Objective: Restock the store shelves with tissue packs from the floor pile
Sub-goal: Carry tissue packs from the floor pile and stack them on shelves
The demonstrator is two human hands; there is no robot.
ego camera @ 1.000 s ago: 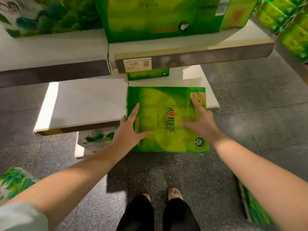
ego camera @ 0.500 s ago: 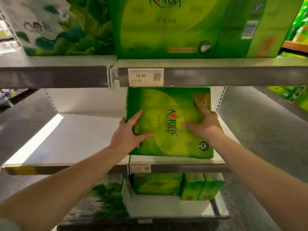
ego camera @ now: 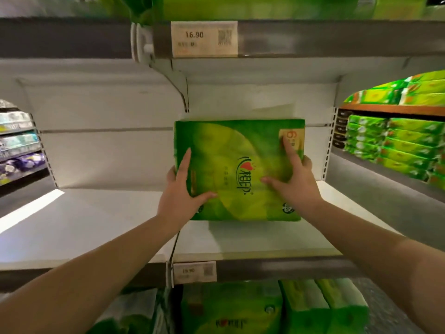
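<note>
The white shelf (ego camera: 84,225) fills the middle of the view, and its one load is a green tissue pack (ego camera: 238,169) held at centre over the board, near the back wall. Below it, at 6 o'clock, a lower shelf holds more green packs (ego camera: 231,309). At 3 o'clock a neighbouring rack (ego camera: 395,138) is stacked with green packs. At 12 o'clock a price tag (ego camera: 204,38) reads 16.90. The left hand (ego camera: 181,191) grips the pack's left edge, thumb across the front, fingers curled behind. The right hand (ego camera: 292,182) clamps the right edge, index finger stretched up.
</note>
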